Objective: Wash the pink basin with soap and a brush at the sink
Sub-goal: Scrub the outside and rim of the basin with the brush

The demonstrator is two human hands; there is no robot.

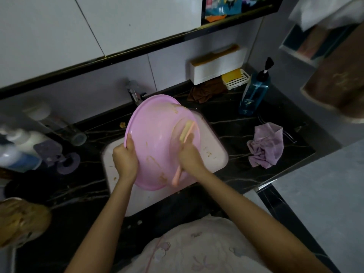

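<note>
Black marble counter (246, 119) under white wall tiles, with a white sink (214, 152) set into it. We hold the pink basin (155, 134) tilted on edge over the sink, inside facing us, streaked with tan residue. Right of the sink: 1 blue pump bottle (254, 93), 1 crumpled lilac cloth (266, 144). Left hand (125, 156) grips the basin's left rim, thumb hooked over it. Right hand (190, 154) is wrapped round the pink brush (187, 131), bristles against the basin's inner floor.

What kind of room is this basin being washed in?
Probably a home bathroom or washroom: a white sink set in a dark marble-look counter, a faucet at the tiled wall, and a blue pump bottle by a soap dish.
</note>
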